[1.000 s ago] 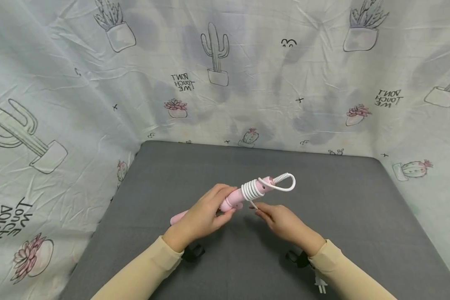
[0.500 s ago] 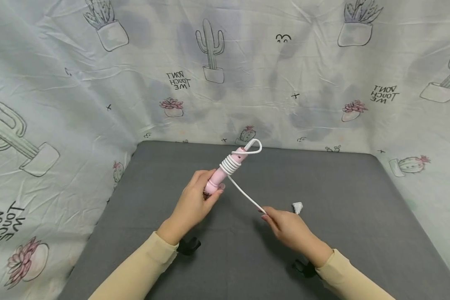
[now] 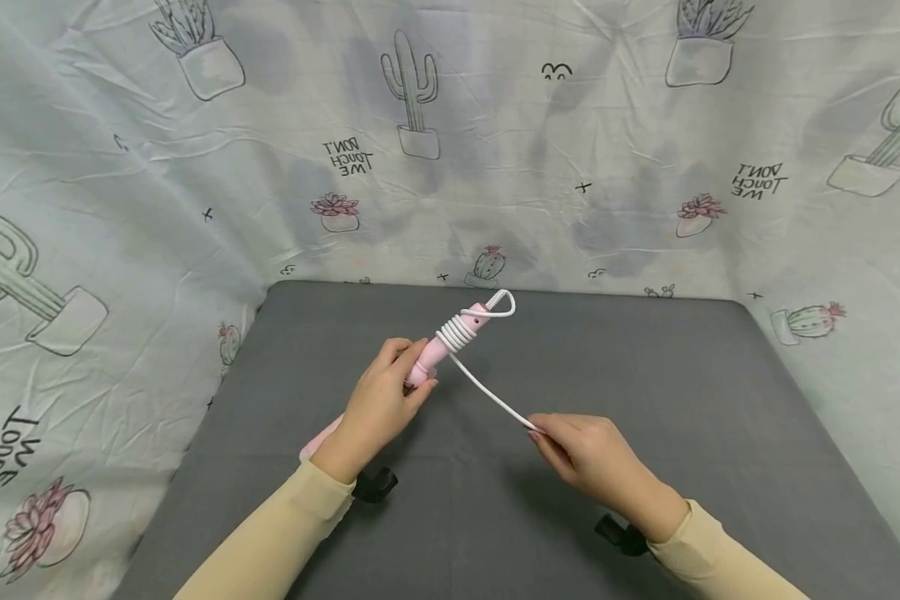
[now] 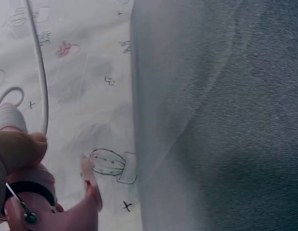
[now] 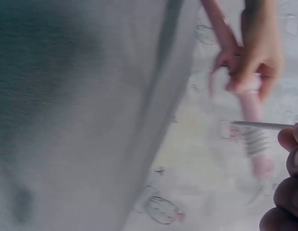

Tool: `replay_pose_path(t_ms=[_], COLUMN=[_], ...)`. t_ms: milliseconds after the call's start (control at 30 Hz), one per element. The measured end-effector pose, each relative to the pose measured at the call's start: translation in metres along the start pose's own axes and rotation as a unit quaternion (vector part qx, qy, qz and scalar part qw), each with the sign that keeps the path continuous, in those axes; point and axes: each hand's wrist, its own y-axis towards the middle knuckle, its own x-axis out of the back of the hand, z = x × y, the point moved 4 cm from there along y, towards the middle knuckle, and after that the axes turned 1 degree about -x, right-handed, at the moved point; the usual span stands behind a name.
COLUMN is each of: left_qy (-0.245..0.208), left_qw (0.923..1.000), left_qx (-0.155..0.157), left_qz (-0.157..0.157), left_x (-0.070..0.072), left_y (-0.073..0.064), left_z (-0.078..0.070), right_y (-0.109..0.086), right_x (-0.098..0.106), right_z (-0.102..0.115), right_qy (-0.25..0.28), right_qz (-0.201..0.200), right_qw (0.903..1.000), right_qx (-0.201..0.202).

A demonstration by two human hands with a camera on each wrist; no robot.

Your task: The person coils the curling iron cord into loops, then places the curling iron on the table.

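A pink curling iron (image 3: 432, 357) slants up and away over the table in the head view, its handle end uppermost. My left hand (image 3: 381, 402) grips it around the middle, covering part of it. Several turns of white cord (image 3: 456, 332) are wound on the handle, and a small loop stands out at its tip. From the windings a length of cord runs down to my right hand (image 3: 603, 462), which pinches it between thumb and fingers. The clamp lever (image 4: 93, 187) sticks out from the iron in the left wrist view.
A grey padded table (image 3: 450, 533) lies under both hands. White cloth (image 3: 510, 150) printed with cactus drawings hangs behind it and along both sides. Each wrist wears a black strap mount (image 3: 375, 485).
My right hand has drawn the cord out to the right, away from the iron. The iron has shifted left and tilted steeper. A white plug seen earlier near the right hand is out of sight.
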Motion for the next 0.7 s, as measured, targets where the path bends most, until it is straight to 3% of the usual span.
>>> replay_pose_path(t_ms=[267,700], left_qy=[0.065,0.101], left_qw=[0.9955,0.9886], left_qx=[-0.028,-0.064], left_qz=[0.063,0.092], left_x=[-0.013,-0.024], left_y=[-0.007,-0.008], left_z=[-0.001,-0.018], right_y=[0.026,0.056], right_x=[0.021,0.022], right_z=[0.014,0.04], right_qy=[-0.016,-0.001], right_qz=[-0.061,-0.058], right_qw=[0.9966,0.9924], right_qx=[0.053,0.108])
